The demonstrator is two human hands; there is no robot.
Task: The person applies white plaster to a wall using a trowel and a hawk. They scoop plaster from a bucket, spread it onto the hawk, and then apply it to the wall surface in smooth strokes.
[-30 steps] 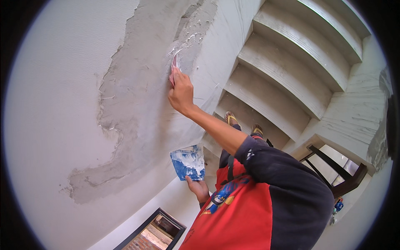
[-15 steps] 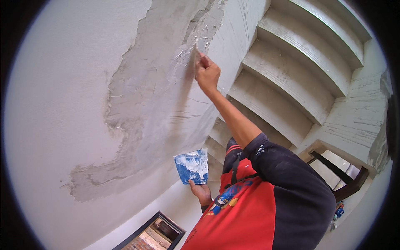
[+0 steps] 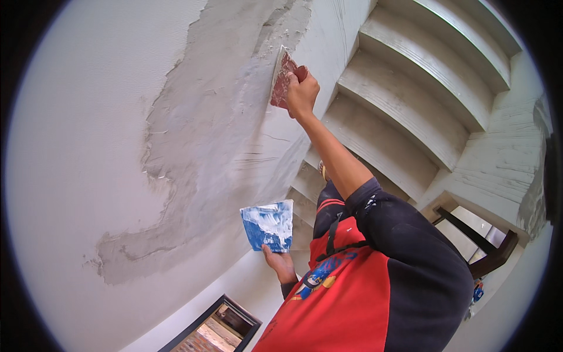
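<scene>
High on the patched wall, my right hand (image 3: 302, 95) grips a red putty knife (image 3: 280, 79) streaked with white compound, its blade held against or close to the grey plaster patch (image 3: 211, 105). My left hand (image 3: 278, 263) is lower, near my body, holding a blue spreader (image 3: 265, 226) by its bottom edge; white putty covers much of its upper face. Ragged edges border the grey patch on the white wall (image 3: 82, 146), and a band of scratched plaster runs beside the stairs.
A curved staircase (image 3: 404, 100) rises along the right of the wall. A dark handrail (image 3: 492, 258) borders an opening at lower right. A dark-framed opening (image 3: 220, 322) shows at the bottom. My foot in a yellow sandal (image 3: 322, 171) is partly visible on the steps.
My right hand with the putty knife has moved rightward along the wall, and the knife's red face now shows. My left hand and the blue spreader have shifted only slightly.
</scene>
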